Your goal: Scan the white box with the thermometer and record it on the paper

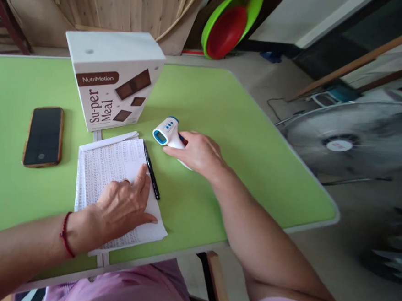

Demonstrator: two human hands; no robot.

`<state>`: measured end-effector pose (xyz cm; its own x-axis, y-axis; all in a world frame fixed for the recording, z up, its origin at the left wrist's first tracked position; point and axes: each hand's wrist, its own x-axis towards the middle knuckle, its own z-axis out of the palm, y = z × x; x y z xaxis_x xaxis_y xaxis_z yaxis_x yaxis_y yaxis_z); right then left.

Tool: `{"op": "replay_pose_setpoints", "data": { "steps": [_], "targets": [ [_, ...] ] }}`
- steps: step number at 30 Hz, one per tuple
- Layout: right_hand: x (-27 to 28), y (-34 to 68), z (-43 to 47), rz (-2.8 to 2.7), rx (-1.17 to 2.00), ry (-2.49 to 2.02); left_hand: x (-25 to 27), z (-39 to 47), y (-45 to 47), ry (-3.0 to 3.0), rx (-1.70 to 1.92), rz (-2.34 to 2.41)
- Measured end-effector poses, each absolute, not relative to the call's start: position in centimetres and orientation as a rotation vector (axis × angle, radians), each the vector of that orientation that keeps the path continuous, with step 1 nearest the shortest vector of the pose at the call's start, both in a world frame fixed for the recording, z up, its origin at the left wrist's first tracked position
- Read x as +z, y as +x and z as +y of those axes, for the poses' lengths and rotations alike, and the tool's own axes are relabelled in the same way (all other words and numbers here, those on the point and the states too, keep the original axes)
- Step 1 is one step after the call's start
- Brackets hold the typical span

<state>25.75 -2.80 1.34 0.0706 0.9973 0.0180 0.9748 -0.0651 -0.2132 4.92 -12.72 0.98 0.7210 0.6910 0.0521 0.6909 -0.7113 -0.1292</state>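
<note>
My right hand (201, 153) is wrapped round the handle of a white and blue infrared thermometer (168, 131), whose small display faces me. The thermometer is on or just above the green table. My left hand (123, 202) rests over a pad of handwritten paper (114, 162), thumb and index finger stretched out and apart, nothing held. Its index fingertip is near a black pen (151, 170) lying along the pad's right edge. A red cord bracelet (64, 235) circles my left wrist.
A tall white NutriMotion box (112, 84) stands behind the pad. A phone (44, 136) in a brown case lies to the left on the green table (205, 95). Beyond the table's right edge is a large fan (339, 144). Green and red basins (227, 32) lean at the back.
</note>
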Motion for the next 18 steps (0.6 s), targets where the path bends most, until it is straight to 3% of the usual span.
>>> {"op": "replay_pose_setpoints", "data": {
  "steps": [6,11,15,18],
  "targets": [
    [1.5,26.3,-2.8,-2.022,0.271,-2.223,1.3,-12.8,4.9,-2.758,-0.015,-1.107],
    [1.5,25.8,-4.2,-1.946,0.035,-1.884,1.9,-12.5,5.3,-2.812,0.106,-1.127],
    [0.8,23.7,-5.9,-2.018,0.311,-1.525,2.2,-12.3,5.6,-2.809,0.176,-1.093],
    [-0.1,22.3,-6.4,-2.089,0.400,-1.506,2.5,-12.2,5.7,-2.825,0.233,-1.104]
  ]
}}
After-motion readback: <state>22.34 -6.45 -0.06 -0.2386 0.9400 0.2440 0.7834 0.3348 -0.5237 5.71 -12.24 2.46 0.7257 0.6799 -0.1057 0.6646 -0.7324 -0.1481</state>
